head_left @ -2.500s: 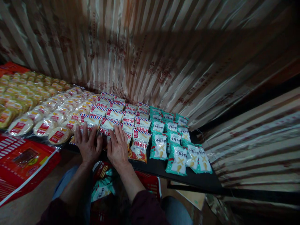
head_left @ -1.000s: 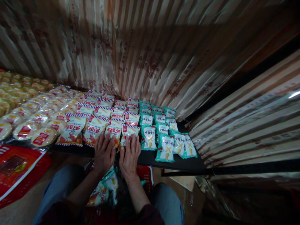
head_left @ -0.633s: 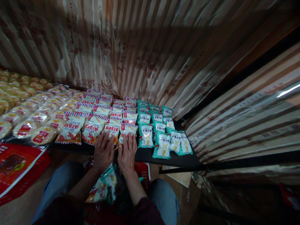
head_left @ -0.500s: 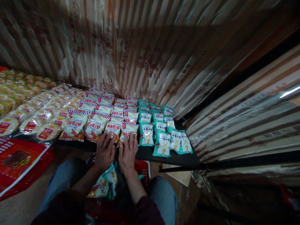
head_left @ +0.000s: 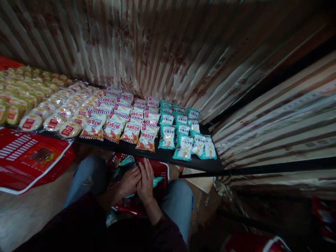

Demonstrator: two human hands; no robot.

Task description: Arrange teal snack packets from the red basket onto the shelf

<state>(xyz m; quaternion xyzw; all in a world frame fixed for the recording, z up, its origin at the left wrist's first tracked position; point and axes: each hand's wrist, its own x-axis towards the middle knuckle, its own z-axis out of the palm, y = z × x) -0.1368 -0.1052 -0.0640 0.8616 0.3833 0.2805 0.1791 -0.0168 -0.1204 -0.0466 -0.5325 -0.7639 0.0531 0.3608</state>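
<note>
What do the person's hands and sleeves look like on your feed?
The left hand and right hand are ungloved. The right sleeve is dark maroon; the left sleeve looks almost black in the dim light. Both end short of the hands, with no markings that I can make out.

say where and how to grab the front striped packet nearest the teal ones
Probably pinch the lower end of the striped packet, from the person's side: that end faces the near edge of the shelf, while its striped top overlaps the packet behind.
</note>
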